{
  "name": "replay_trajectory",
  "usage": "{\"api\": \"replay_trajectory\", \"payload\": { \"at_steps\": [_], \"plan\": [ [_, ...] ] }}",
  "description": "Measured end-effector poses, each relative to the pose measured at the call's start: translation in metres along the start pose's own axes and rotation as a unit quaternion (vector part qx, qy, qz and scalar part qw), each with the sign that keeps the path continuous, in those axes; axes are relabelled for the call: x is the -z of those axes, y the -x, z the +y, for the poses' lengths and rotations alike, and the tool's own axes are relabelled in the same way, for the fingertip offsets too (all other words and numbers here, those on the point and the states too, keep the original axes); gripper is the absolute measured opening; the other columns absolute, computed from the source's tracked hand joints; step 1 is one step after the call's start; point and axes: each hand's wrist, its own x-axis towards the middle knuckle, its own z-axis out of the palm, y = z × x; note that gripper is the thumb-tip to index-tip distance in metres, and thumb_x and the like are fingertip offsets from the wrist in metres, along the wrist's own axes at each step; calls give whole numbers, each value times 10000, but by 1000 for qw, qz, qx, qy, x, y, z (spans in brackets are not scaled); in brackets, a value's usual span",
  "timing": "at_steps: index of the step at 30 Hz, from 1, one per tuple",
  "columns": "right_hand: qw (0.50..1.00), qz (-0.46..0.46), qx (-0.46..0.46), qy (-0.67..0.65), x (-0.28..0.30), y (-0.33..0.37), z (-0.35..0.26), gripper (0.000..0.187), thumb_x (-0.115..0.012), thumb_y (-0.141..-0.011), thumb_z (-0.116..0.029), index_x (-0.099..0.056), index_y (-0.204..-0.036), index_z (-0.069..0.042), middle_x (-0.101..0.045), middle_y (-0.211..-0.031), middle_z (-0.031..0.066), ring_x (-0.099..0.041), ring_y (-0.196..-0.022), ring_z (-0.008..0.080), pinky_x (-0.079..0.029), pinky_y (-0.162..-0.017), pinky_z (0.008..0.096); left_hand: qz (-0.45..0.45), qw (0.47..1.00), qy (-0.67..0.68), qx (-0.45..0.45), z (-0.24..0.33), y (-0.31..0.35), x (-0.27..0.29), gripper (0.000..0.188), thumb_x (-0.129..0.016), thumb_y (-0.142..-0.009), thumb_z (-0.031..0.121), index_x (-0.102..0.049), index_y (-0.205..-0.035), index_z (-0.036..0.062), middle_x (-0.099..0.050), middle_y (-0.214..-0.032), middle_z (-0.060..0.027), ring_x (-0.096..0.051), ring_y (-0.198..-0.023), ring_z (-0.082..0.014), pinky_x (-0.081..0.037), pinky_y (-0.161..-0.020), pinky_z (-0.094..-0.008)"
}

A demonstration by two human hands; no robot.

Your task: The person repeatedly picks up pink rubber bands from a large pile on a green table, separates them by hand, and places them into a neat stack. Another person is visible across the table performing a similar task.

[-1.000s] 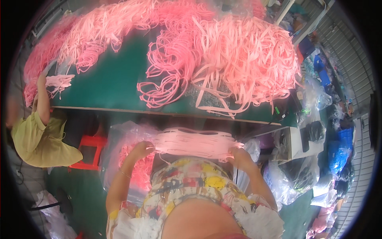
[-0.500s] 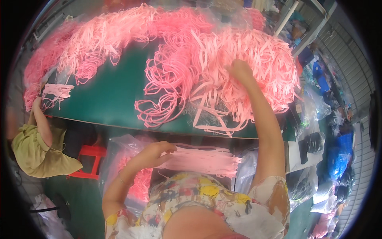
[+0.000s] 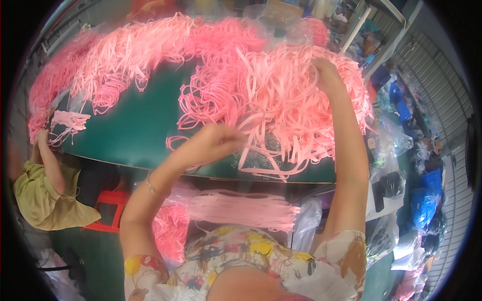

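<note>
A large heap of pale pink straps (image 3: 286, 90) covers the right part of the green table (image 3: 145, 120). Over its far side is my right hand (image 3: 329, 75), fingers curled down at the straps, the fingertips partly hidden. My left hand (image 3: 216, 143) hovers above the table's near edge, fingers drawn together and slightly blurred. It is beside loose strap ends and a small pile of clear plastic pieces (image 3: 256, 155). What either hand grips, if anything, cannot be made out. A flat bundle of pink straps (image 3: 241, 208) lies between my body and the table.
Deeper pink looped straps (image 3: 211, 100) and more pink heaps (image 3: 135, 45) line the table's far side. A co-worker in a green garment (image 3: 47, 195) handles a small pink bundle (image 3: 70, 123) at left, near a red stool (image 3: 113, 205). Plastic bags (image 3: 391, 135) crowd the right.
My left hand has left the flat bundle and moved up over the table's edge. My right hand has shifted farther away and to the right over the strap heap.
</note>
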Motion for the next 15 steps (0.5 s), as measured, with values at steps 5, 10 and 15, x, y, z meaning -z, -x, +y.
{"api": "replay_trajectory", "payload": {
  "at_steps": [5, 10, 15],
  "plan": [
    [999, -42, 4, 19, -3, 7, -68, 124, -583, -835, -165, -506, -830, -68, -464, -628, -5, -371, -462, 79, -298, -426, 225, 111, 987, 109, -36, 12, -85, 7, 243, -603, -798, 97, -594, -1022, 2, -601, -935, -54, -552, -857, -128, -443, -760, -270],
    [982, -119, 106, 103, -5, 36, -127, 181, -632, -795, -142, -560, -914, -26, -472, -656, -47, -355, -493, 36, -297, -450, 189, 215, 969, 72, -99, 11, -179, 0, 360, -646, -773, 142, -551, -1098, 17, -529, -1121, -71, -514, -1006, -158, -426, -838, -298],
    [974, -138, 127, 127, -13, 72, -160, 299, -630, -769, -89, -549, -1042, 3, -506, -701, -37, -370, -525, 34, -310, -483, 180, 228, 961, 105, -115, 23, -234, -32, 394, -666, -760, 181, -559, -1111, 36, -549, -1119, -58, -533, -991, -172, -428, -822, -314]
  ]
}}
